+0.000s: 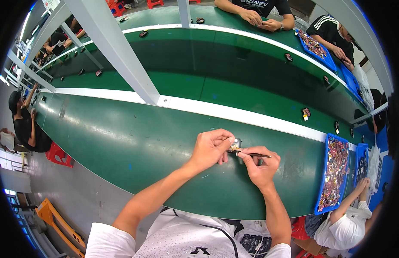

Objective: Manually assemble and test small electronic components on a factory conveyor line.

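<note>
Two hands (210, 148) (264, 167), one device (237, 143), one black tool (258, 155)

Left hand (212, 149) holding small device (237, 143), right hand (262, 167) gripping thin black tool (258, 155) at it, over green worktop (165, 139). Blue tray (321, 185) at right.

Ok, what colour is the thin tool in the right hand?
The thin tool in the right hand looks black, showing best in the head view.

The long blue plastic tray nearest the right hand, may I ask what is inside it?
Small red, yellow and white pieces fill the tray, covering its bottom, which cannot be seen.
</note>
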The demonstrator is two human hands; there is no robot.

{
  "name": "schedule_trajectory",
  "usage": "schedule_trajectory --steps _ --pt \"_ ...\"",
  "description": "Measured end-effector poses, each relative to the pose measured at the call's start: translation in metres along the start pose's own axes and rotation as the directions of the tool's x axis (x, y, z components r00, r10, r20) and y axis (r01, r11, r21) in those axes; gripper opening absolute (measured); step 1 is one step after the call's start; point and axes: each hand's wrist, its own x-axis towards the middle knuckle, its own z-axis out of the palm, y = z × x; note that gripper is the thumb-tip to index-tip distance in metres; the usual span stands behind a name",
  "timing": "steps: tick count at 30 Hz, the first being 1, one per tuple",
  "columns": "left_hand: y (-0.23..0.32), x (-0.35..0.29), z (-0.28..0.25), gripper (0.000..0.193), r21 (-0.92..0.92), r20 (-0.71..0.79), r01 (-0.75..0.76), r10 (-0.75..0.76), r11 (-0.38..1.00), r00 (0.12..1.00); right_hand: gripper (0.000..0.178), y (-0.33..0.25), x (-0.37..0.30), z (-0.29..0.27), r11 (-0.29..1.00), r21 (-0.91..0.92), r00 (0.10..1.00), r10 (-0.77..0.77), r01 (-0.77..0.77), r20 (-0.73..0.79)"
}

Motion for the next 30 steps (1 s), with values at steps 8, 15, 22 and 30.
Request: schedule_trajectory --steps 8,15,22,30 --pt "0.0013 -0.0012 0.0026 0.015 0.029 -0.050 -0.034 0.036 0.999 0.998 0.013 0.0007 -0.0014 0.0025 0.991 0.055 0.991 0.125 -0.123 -0.039" --pt "0.0005 0.0002 -0.0024 0.018 0.027 -0.008 -0.002 0.002 1.000 1.000 0.014 -0.0001 -0.0008 0.0022 0.992 0.051 0.993 0.116 -0.115 -0.022" --pt "0.0004 -0.0001 -0.0020 0.017 0.035 -0.006 -0.006 0.006 0.999 1.000 0.015 0.0019 -0.0010 0.0003 0.999 -0.010 0.999 0.040 -0.040 0.012" --pt "0.0017 -0.0001 -0.0032 0.018 -0.008 0.008 0.001 -0.001 1.000 1.000 0.015 -0.0036 0.0032 0.0015 0.997 -0.011 0.996 -0.082 0.082 0.040"
